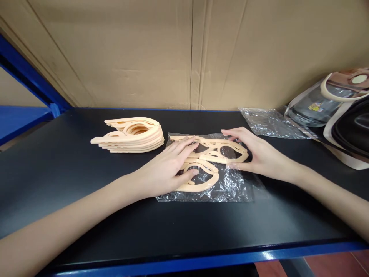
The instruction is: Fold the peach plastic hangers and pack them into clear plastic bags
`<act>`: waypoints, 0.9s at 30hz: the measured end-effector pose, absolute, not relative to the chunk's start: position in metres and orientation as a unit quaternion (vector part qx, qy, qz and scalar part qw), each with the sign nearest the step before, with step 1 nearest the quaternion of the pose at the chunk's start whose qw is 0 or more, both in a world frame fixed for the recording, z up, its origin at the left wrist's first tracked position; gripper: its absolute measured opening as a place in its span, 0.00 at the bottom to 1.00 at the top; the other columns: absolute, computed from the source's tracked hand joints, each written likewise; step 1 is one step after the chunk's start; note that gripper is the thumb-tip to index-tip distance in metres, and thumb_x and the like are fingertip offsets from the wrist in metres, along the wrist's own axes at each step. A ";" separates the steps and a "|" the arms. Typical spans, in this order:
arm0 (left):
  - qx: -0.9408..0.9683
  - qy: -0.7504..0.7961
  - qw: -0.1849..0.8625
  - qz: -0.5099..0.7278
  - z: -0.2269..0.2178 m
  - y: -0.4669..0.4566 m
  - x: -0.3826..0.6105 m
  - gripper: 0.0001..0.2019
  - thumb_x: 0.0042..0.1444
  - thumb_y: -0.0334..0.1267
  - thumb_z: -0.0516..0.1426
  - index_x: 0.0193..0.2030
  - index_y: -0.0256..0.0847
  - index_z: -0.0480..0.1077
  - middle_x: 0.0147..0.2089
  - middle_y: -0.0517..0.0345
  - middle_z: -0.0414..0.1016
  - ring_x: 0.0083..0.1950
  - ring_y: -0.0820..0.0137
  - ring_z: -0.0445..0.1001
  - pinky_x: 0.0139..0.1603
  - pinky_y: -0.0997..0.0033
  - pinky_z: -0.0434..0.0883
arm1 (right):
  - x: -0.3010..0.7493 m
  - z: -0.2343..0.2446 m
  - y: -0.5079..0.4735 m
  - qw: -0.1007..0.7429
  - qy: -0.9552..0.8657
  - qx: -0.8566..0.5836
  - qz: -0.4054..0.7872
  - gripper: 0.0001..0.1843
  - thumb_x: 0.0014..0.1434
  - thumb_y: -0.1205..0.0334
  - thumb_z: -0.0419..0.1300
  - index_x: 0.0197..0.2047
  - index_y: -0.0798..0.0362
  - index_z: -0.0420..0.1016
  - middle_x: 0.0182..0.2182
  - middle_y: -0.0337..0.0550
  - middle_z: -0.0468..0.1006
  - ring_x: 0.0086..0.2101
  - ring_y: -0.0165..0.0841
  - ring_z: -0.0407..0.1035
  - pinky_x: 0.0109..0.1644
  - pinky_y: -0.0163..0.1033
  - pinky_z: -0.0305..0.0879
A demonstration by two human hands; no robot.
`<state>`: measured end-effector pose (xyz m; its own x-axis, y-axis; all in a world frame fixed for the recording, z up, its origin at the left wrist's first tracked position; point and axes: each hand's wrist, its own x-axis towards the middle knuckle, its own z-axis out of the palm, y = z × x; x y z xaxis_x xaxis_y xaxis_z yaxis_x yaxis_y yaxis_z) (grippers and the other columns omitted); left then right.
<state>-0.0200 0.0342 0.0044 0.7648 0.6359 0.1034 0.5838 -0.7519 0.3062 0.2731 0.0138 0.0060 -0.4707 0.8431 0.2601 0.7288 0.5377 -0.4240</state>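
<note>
A clear plastic bag [230, 188] lies on the black tabletop [86, 184] with peach-coloured folding hangers [215, 152] on or in it. My left hand [167, 169] lies flat on the hangers' left part, fingers stretched out. My right hand [256, 154] rests at the hangers' right end, fingers and thumb spread around the edge, touching the hangers and the bag. A stack of several of the same peach hangers [132, 134] sits to the left of the bag, apart from both hands.
A second crumpled clear bag [268, 123] lies at the back right. Beside it are glass and black items with cream rims [346, 111]. A cardboard wall [184, 50] stands behind the table. Blue frame rails [29, 77] run at the left and the front edge.
</note>
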 end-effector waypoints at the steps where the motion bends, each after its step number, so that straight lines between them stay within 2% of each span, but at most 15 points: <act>1: 0.930 0.329 0.128 0.098 0.004 0.034 -0.020 0.33 0.69 0.53 0.47 0.73 0.34 0.50 0.75 0.43 0.48 0.75 0.55 0.48 0.73 0.48 0.53 | 0.270 0.004 0.014 0.233 -0.846 -0.462 0.132 0.40 0.59 0.43 0.62 0.69 0.44 0.55 0.62 0.49 0.64 0.58 0.46 0.66 0.61 0.55 0.65; 4: 0.929 0.338 0.123 0.085 0.005 0.033 -0.019 0.34 0.69 0.53 0.47 0.73 0.33 0.50 0.76 0.45 0.48 0.75 0.55 0.48 0.74 0.49 0.52 | 0.270 0.004 0.014 0.221 -0.849 -0.473 0.088 0.43 0.58 0.39 0.62 0.70 0.45 0.54 0.62 0.50 0.66 0.58 0.48 0.64 0.61 0.56 0.64; 7: 0.930 0.339 0.120 0.080 0.005 0.033 -0.019 0.34 0.69 0.54 0.47 0.73 0.32 0.50 0.76 0.46 0.47 0.75 0.54 0.48 0.74 0.50 0.52 | 0.286 0.009 0.017 0.174 -0.853 -0.489 0.044 0.47 0.54 0.36 0.64 0.70 0.43 0.53 0.58 0.48 0.71 0.53 0.47 0.68 0.58 0.56 0.66; 11: 0.930 0.337 0.117 0.084 0.003 0.032 -0.020 0.34 0.69 0.53 0.47 0.73 0.32 0.50 0.76 0.46 0.47 0.76 0.53 0.47 0.73 0.48 0.52 | 0.296 0.012 0.021 0.148 -0.856 -0.492 0.061 0.41 0.57 0.40 0.63 0.69 0.41 0.55 0.51 0.42 0.76 0.49 0.42 0.71 0.57 0.53 0.64; 15: 0.934 0.326 0.115 0.090 0.003 0.034 -0.020 0.32 0.69 0.52 0.47 0.73 0.33 0.52 0.76 0.46 0.46 0.76 0.54 0.44 0.74 0.47 0.51 | 0.278 0.006 0.021 0.214 -0.836 -0.494 0.102 0.37 0.57 0.44 0.65 0.65 0.43 0.60 0.49 0.41 0.78 0.47 0.39 0.72 0.54 0.49 0.66; 21: 0.937 0.318 0.107 0.097 0.003 0.035 -0.018 0.30 0.69 0.50 0.47 0.71 0.33 0.55 0.75 0.47 0.50 0.77 0.54 0.42 0.74 0.45 0.49 | 0.254 0.004 0.012 0.239 -0.814 -0.528 0.023 0.33 0.57 0.54 0.67 0.63 0.49 0.64 0.44 0.41 0.81 0.43 0.41 0.72 0.55 0.55 0.63; 27: 0.941 0.312 0.093 0.097 0.002 0.035 -0.018 0.32 0.69 0.51 0.46 0.72 0.30 0.52 0.75 0.44 0.50 0.77 0.54 0.43 0.74 0.45 0.49 | 0.254 0.000 0.018 0.333 -0.778 -0.499 0.186 0.27 0.59 0.57 0.65 0.60 0.47 0.67 0.44 0.38 0.83 0.42 0.34 0.76 0.53 0.46 0.70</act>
<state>-0.0178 0.0347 0.0019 0.7871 0.6042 0.1244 0.5681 -0.7885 0.2355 0.2541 0.0184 0.0001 -0.2797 0.9006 0.3326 0.6529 0.4324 -0.6219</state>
